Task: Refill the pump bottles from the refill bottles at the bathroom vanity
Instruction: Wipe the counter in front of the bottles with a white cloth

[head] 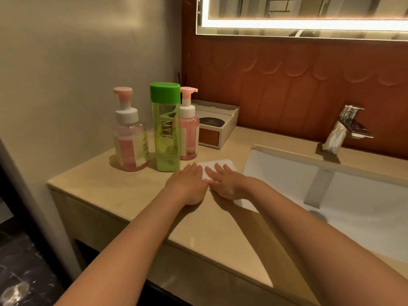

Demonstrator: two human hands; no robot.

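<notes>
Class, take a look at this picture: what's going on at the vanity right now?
A person's right hand lies flat on a white cloth spread on the counter beside the sink. The left hand lies flat at the cloth's left edge. Behind them stand the pump bottles and the green bottle, all upright with their tops on. No bottle is being held.

Warm mirror light [309, 24]; edges warped, seemingly soft.
</notes>
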